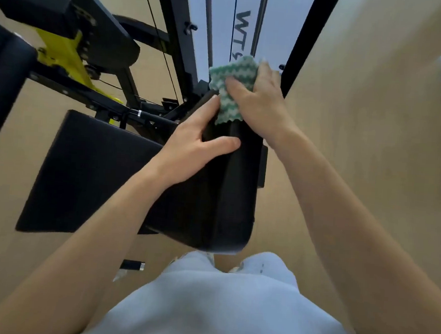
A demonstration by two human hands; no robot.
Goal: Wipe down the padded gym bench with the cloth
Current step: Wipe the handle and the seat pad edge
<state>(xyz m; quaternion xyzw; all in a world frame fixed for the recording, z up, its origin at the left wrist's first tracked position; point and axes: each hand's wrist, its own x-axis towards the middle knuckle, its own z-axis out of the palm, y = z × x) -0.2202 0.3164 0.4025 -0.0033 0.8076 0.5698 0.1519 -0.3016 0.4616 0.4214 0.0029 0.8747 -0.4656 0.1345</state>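
A black padded bench pad [228, 193] stands upright in the middle of the head view, with a flat black seat pad [91, 173] to its left. My right hand [258, 101] presses a green-and-white zigzag cloth [231, 76] against the far top end of the upright pad. My left hand [197, 144] grips the pad's left edge just below the cloth, thumb across the front. Part of the cloth is hidden under my right hand.
A black and yellow machine frame [73, 52] with cables and another black pad [1, 78] fills the upper left. A white panel [273, 27] with black lettering stands behind. Wooden floor [373, 125] lies to the right. My legs [231, 298] are close to the pad's near end.
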